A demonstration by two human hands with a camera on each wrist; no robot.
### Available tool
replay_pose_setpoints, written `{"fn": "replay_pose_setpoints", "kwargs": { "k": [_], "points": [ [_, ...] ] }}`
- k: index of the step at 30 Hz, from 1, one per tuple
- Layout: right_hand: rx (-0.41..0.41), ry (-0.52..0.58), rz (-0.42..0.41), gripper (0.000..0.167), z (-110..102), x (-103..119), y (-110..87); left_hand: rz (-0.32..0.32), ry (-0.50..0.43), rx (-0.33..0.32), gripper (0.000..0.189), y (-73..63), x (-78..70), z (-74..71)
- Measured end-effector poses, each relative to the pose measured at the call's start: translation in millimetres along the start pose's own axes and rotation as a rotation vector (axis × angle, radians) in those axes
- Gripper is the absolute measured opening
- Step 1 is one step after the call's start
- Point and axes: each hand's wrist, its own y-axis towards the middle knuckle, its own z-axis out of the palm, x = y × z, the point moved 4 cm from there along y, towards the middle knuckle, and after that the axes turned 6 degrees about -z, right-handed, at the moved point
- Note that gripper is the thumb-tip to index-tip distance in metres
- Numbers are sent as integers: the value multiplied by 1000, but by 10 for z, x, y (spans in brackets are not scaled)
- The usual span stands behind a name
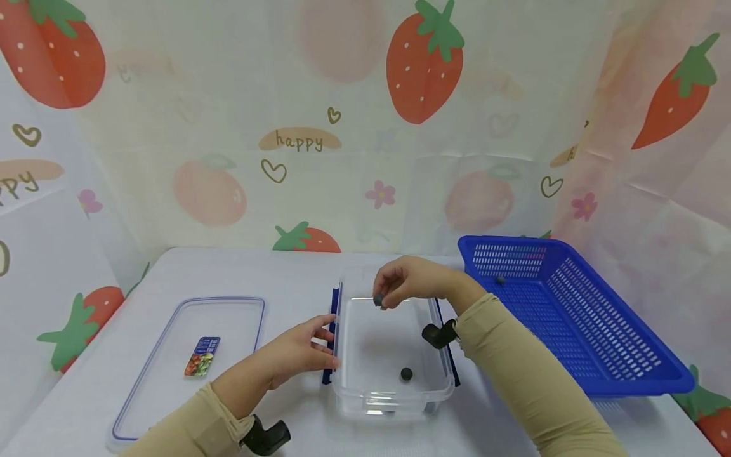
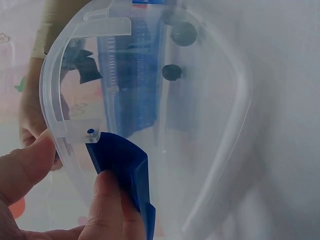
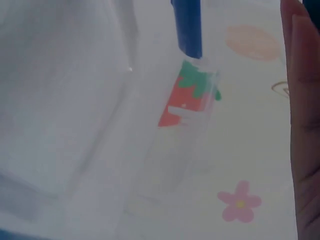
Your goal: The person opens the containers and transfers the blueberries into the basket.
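Note:
A clear plastic box point(image 1: 394, 397) with blue side latches stands on the table. My left hand point(image 1: 299, 352) holds its left side, the thumb at the rim and the fingers against a blue latch point(image 2: 122, 160). Above the box's far end, my right hand point(image 1: 414, 282) pinches a small dark ball point(image 1: 378, 299) between thumb and fingers. Another dark ball point(image 1: 406, 374) lies inside near the front. Through the wall, the left wrist view shows dark balls point(image 2: 172, 72) in the box. The right wrist view catches only part of the right hand's fingers point(image 3: 306, 120).
A blue perforated basket point(image 1: 617, 330) stands at the right, with a dark ball point(image 1: 500, 280) at its far end. To the left lies a clear lid point(image 1: 171, 362) with a blue-edged rim and a colourful label point(image 1: 202, 357). A strawberry-printed cloth point(image 1: 354, 190) hangs behind.

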Motion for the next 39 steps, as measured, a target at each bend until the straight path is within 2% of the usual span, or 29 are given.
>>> {"fn": "replay_pose_setpoints", "kwargs": {
  "k": [8,15,27,33,39],
  "points": [
    [-109,-7,-34,17,-263,59,-167,11,3,25,79,18,17,-15],
    [-160,-28,-10,18,-519,52,-394,16,-8,26,81,24,26,-7],
    [-315,-78,61,24,-906,-176,-852,22,3,31,82,27,35,-13],
    [-366,-114,104,27,-1025,-330,-1046,24,-1,30,81,24,31,-10],
    [-391,-105,112,28,-1121,-465,-1210,19,-6,9,79,15,24,-2]
  ]
}}
